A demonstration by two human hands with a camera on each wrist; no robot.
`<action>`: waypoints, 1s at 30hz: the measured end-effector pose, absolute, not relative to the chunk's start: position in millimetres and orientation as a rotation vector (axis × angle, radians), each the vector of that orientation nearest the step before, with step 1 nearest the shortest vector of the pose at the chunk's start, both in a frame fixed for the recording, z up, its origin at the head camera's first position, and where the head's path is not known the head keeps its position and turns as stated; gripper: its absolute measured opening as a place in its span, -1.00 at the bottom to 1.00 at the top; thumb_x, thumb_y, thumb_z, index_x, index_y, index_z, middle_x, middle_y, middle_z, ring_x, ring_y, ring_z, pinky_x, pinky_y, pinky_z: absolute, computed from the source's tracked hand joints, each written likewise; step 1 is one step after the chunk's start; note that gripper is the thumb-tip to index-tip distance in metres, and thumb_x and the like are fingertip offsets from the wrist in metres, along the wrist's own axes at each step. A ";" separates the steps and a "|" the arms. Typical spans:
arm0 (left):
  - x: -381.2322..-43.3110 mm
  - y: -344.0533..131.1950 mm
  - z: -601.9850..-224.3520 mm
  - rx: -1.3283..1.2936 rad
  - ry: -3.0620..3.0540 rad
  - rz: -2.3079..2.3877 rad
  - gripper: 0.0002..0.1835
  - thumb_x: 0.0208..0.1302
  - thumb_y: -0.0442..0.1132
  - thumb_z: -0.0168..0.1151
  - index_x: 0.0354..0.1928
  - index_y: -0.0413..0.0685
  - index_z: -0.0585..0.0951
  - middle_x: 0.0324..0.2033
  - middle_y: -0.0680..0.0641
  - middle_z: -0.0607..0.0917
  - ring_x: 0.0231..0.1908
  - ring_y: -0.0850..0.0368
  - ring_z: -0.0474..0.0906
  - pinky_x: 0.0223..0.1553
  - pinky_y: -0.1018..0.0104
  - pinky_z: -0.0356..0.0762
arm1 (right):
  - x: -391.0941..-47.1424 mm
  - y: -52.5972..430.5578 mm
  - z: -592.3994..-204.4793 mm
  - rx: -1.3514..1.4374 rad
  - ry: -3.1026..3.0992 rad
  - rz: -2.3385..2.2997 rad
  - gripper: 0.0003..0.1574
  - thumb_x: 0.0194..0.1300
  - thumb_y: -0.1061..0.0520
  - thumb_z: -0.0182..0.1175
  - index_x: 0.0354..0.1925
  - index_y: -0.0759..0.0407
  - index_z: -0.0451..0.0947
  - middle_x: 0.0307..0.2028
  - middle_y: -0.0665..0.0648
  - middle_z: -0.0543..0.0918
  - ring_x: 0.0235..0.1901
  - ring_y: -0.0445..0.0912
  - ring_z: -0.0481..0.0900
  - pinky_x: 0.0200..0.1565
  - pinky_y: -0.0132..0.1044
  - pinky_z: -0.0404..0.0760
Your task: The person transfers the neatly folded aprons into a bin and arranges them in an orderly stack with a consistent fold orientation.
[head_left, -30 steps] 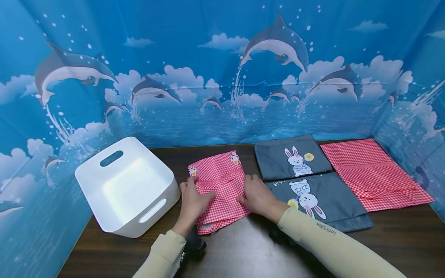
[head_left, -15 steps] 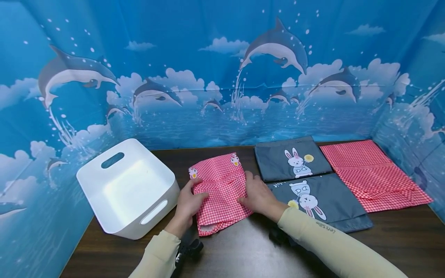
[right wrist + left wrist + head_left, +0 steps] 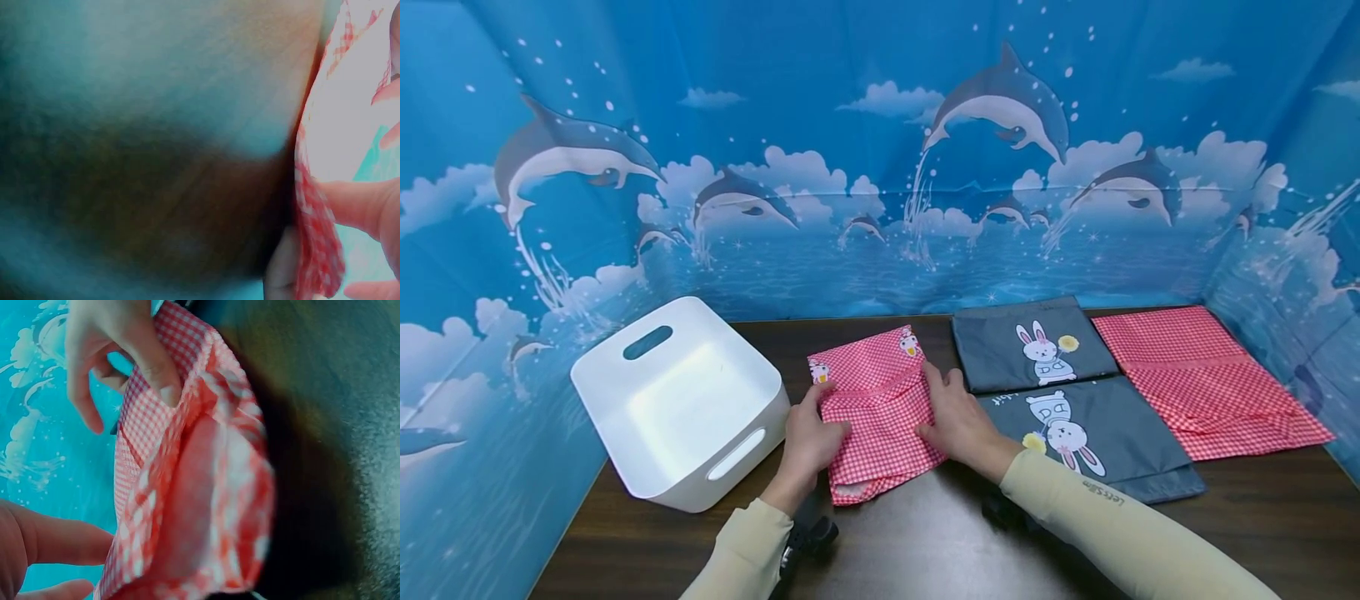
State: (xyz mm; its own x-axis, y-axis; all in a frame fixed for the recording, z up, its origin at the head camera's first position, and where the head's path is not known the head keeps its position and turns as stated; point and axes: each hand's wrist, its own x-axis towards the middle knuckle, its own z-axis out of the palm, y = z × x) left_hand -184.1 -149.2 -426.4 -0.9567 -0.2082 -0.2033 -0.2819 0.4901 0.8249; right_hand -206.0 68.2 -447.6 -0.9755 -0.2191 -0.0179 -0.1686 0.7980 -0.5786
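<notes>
In the head view a folded red-and-white gingham cloth [image 3: 880, 400], with small cartoon animals at its far corners, lies on the table. My left hand [image 3: 808, 437] rests along its left edge, thumb [image 3: 69, 542] touching the upper side. At the opposite edge my right hand [image 3: 958, 421] holds the cloth; the right wrist view shows a thumb [image 3: 353, 203] above the fabric and what looks like a fingertip [image 3: 281, 269] below it. Several layers and a pale inside show at the near edge in the left wrist view. Some fingertips are hidden by the cloth and hands.
A white plastic bin [image 3: 692, 492] with handle slots stands tilted toward me at left. To the right lie two folded dark grey cloths with rabbit prints [image 3: 1000, 346] and another red gingham cloth [image 3: 1210, 375]. A dolphin-printed backdrop [image 3: 865, 267] borders the dark table [image 3: 895, 550].
My left hand has slid slightly along the cloth's left edge, and its thumb has drawn back a little. The right hand stays at the right edge, and the cloth has barely moved.
</notes>
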 end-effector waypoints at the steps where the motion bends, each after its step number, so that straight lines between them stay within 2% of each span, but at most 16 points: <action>1: -183.3 -148.9 -426.7 -0.437 2.654 1.472 -0.18 0.22 -0.47 0.34 0.57 -0.10 0.40 0.55 -0.36 0.39 0.56 -0.42 0.26 0.53 -0.45 0.24 | -205.4 68.5 -447.6 -0.316 2.895 -0.934 0.20 0.27 0.12 0.57 0.66 0.14 0.13 0.20 0.42 0.42 -0.20 0.12 0.67 -0.08 0.07 0.73; 4: -182.3 -147.9 -427.2 -0.454 2.663 1.446 -0.23 0.23 -0.47 0.34 0.53 -0.10 0.47 0.52 -0.35 0.45 0.55 -0.42 0.29 0.52 -0.45 0.25 | -203.8 69.6 -448.0 -0.323 2.887 -0.967 0.15 0.27 0.14 0.57 0.65 0.12 0.19 0.22 0.42 0.39 -0.19 0.12 0.66 -0.09 0.06 0.74; 8: -182.1 -148.1 -428.7 -0.481 2.641 1.424 -0.32 0.25 -0.47 0.33 0.45 -0.12 0.53 0.47 -0.36 0.50 0.48 -0.41 0.38 0.48 -0.43 0.32 | -203.7 71.1 -449.6 -0.297 2.874 -0.974 0.01 0.27 0.13 0.58 0.56 0.16 0.34 0.23 0.46 0.43 -0.06 0.20 0.69 0.01 0.11 0.75; 13: -182.0 -150.7 -433.0 -0.498 2.614 1.409 -0.34 0.23 -0.49 0.32 0.42 -0.15 0.53 0.46 -0.40 0.49 0.43 -0.40 0.41 0.44 -0.41 0.38 | -206.8 75.7 -450.2 -0.234 2.796 -1.049 -0.29 0.20 0.08 0.62 0.24 0.17 0.56 0.14 0.43 0.54 0.13 0.23 0.60 0.14 0.17 0.69; 18: -182.1 -151.9 -435.0 -0.503 2.611 1.400 -0.36 0.19 -0.51 0.29 0.38 -0.17 0.56 0.45 -0.42 0.48 0.38 -0.37 0.42 0.37 -0.33 0.43 | -209.9 79.9 -444.7 -0.173 2.708 -1.145 -0.49 0.13 0.06 0.64 -0.02 0.07 0.62 0.03 0.27 0.70 0.03 0.09 0.54 0.01 0.00 0.60; 23: -182.4 -153.2 -436.9 -0.492 2.618 1.392 -0.40 0.19 -0.51 0.26 0.33 -0.19 0.58 0.41 -0.41 0.50 0.27 -0.32 0.44 0.19 -0.17 0.49 | -208.0 81.7 -439.4 -0.091 2.610 -1.266 -0.58 0.05 0.15 0.63 -0.14 0.02 0.66 -0.02 0.19 0.71 -0.09 0.02 0.52 -0.13 -0.18 0.48; 30: -181.6 -152.7 -438.9 -0.469 2.653 1.386 -0.39 0.16 -0.51 0.25 0.33 -0.22 0.59 0.41 -0.40 0.47 0.33 -0.34 0.40 0.34 -0.32 0.42 | -207.0 83.2 -436.6 -0.079 2.595 -1.230 -0.61 0.07 0.25 0.58 -0.13 0.07 0.68 -0.02 0.16 0.71 -0.10 0.00 0.52 -0.16 -0.21 0.50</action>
State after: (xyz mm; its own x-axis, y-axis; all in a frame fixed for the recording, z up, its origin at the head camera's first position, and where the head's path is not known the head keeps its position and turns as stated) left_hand -181.6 -152.7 -438.9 -0.9459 -0.2192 -0.2391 -0.3214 0.5348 0.7814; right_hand -207.0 83.2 -436.6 -0.9627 -0.1624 -0.2165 0.0648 0.6384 -0.7670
